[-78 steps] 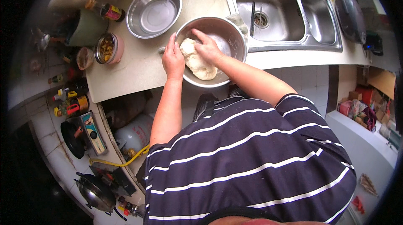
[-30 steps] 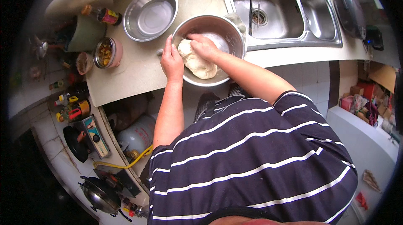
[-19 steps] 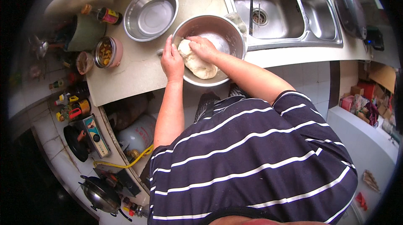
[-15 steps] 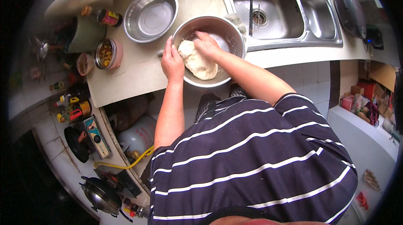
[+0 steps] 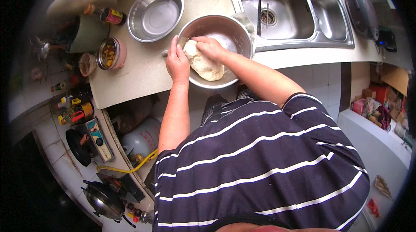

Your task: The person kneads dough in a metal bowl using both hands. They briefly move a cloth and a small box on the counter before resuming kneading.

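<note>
A pale lump of dough point(image 5: 207, 68) lies in a deep round metal pot point(image 5: 246, 37) at the edge of the counter. My left hand point(image 5: 177, 64) grips the pot's left rim, fingers pointing away from me. Inside the pot, my right hand point(image 5: 210, 50) is closed on the upper part of the dough, its fingers curled over toward the left wall. Some fingertips are hidden by the hand and the dough. Whitish residue marks the pot's inner wall.
A wide steel basin point(image 5: 156, 14) stands just left of the pot. Behind and right is a double sink point(image 5: 277, 15), with chopsticks point(image 5: 259, 17) in its larger bowl. A pink container point(image 5: 112, 54) of food and a dark sauce bottle point(image 5: 112, 16) are at the left.
My right hand has shifted slightly left and its fingers have come down onto the dough's upper end. The left hand keeps its place on the rim.
</note>
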